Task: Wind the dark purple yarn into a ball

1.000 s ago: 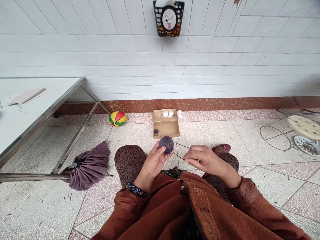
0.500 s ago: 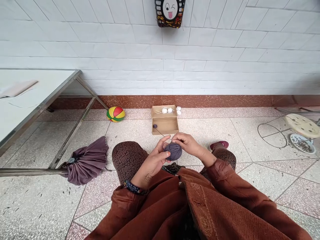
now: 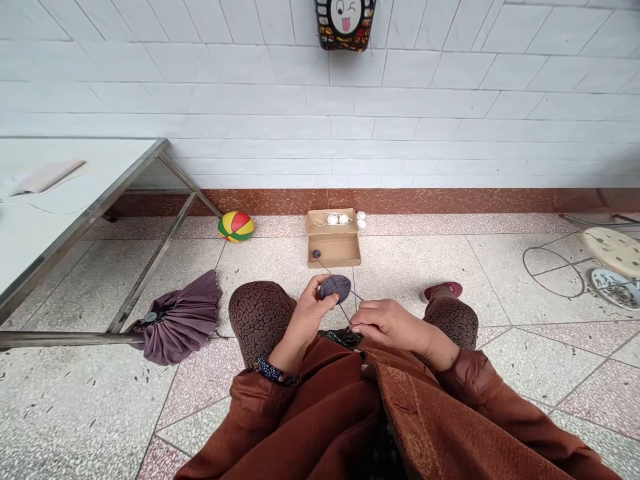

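Between the thumb and fingers of my left hand (image 3: pixel 311 308) is a dark purple-grey ball of yarn (image 3: pixel 336 287), held above my lap. To the right and a little lower, my right hand (image 3: pixel 383 323) is closed, pinching the strand of yarn (image 3: pixel 345 313) that runs taut from the ball. Another stretch of yarn leads from the ball toward the cardboard box (image 3: pixel 345 255) on the floor. Inside that box, at its left, lies a smaller dark ball of yarn (image 3: pixel 317 253). White balls (image 3: pixel 344 219) rest on the box's raised lid, with more beside it.
A folded purple umbrella (image 3: pixel 185 320) hangs by the metal-framed table (image 3: pixel 135 160) at left. Near the wall sits a colourful ball (image 3: pixel 236 227). At right are a round stool (image 3: pixel 613 248) and a bowl (image 3: pixel 617 288). A black basket (image 3: pixel 345 27) hangs on the wall.
My right hand has moved from the top of the yarn ball down and right, drawing the strand out. My left hand has raised the ball slightly and tilted it.
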`<state>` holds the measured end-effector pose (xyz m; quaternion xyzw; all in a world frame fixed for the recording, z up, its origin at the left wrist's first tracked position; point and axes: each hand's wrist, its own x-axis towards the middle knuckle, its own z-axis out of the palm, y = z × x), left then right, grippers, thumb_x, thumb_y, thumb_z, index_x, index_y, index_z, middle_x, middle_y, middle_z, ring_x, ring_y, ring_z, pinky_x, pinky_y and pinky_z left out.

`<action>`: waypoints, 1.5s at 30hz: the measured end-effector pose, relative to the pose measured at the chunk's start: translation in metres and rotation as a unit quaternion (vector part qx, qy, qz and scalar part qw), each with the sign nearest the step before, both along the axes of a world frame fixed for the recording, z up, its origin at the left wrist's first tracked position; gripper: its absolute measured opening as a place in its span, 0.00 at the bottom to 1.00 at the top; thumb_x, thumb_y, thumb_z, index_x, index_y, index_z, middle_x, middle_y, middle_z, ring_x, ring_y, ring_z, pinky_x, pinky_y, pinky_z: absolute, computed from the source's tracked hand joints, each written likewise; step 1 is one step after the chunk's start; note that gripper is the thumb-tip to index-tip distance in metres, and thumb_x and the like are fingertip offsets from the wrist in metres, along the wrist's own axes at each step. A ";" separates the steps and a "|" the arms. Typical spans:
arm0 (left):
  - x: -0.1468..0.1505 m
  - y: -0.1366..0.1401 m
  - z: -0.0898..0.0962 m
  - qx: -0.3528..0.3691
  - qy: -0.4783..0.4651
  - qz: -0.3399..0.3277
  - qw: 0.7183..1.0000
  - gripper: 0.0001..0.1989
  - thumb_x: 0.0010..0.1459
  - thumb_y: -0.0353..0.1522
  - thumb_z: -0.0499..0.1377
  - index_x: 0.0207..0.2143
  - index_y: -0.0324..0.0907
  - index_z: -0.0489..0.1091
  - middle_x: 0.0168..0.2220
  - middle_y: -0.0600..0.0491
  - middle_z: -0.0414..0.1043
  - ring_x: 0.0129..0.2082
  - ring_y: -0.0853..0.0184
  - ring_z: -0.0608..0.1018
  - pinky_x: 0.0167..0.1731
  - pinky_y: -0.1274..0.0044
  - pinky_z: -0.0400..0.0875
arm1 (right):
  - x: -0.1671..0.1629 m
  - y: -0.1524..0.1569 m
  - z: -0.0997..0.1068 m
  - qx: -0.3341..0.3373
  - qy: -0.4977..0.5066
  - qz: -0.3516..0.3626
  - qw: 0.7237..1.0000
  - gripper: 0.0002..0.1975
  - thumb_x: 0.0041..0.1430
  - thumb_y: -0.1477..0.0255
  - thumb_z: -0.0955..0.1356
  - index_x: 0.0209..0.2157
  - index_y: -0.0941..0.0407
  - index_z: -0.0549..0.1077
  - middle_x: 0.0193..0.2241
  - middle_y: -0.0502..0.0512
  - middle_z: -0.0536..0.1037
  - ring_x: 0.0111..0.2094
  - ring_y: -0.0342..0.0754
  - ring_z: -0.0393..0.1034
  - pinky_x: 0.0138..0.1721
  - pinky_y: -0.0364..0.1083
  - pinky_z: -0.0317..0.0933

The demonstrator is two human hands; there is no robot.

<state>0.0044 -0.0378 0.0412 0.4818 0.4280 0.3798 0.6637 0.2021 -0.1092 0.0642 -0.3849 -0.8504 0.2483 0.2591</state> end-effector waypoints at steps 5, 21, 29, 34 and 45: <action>0.001 -0.005 0.001 0.083 0.092 -0.097 0.988 0.29 0.46 0.29 0.64 0.53 0.44 0.67 0.47 0.50 0.70 0.45 0.63 0.73 0.48 0.72 0.65 | 0.008 0.018 0.031 0.082 0.021 -0.059 0.995 0.13 0.72 0.66 0.62 0.40 0.55 0.76 0.31 0.53 0.74 0.32 0.44 0.69 0.34 0.42 0.62; 0.003 -0.007 0.003 -0.067 -0.123 0.008 0.990 0.27 0.52 0.34 0.64 0.55 0.46 0.64 0.45 0.51 0.70 0.43 0.65 0.74 0.44 0.74 0.67 | -0.010 0.024 -0.063 -0.048 0.033 -0.121 0.991 0.11 0.70 0.70 0.62 0.35 0.56 0.71 0.30 0.53 0.75 0.33 0.47 0.70 0.37 0.44 0.64; 0.001 -0.005 0.005 0.119 0.092 0.017 0.989 0.21 0.47 0.28 0.64 0.47 0.43 0.71 0.47 0.50 0.71 0.49 0.61 0.72 0.55 0.70 0.61 | -0.008 0.012 -0.004 0.009 0.066 -0.014 0.998 0.11 0.71 0.67 0.62 0.37 0.55 0.74 0.31 0.53 0.75 0.33 0.45 0.70 0.36 0.42 0.63; 0.000 -0.010 0.006 0.110 0.045 -0.107 0.987 0.25 0.47 0.27 0.64 0.50 0.44 0.70 0.46 0.49 0.70 0.48 0.60 0.71 0.52 0.70 0.63 | 0.006 0.040 0.011 0.051 0.101 -0.076 0.991 0.11 0.71 0.65 0.63 0.37 0.55 0.75 0.32 0.53 0.76 0.34 0.46 0.70 0.36 0.43 0.63; 0.000 -0.007 0.010 -0.077 -0.170 -0.019 0.982 0.25 0.49 0.35 0.68 0.50 0.44 0.70 0.48 0.48 0.71 0.46 0.62 0.73 0.48 0.72 0.66 | -0.009 0.039 -0.062 -0.071 0.087 -0.164 0.980 0.11 0.70 0.69 0.62 0.36 0.56 0.73 0.30 0.52 0.76 0.33 0.46 0.71 0.37 0.43 0.64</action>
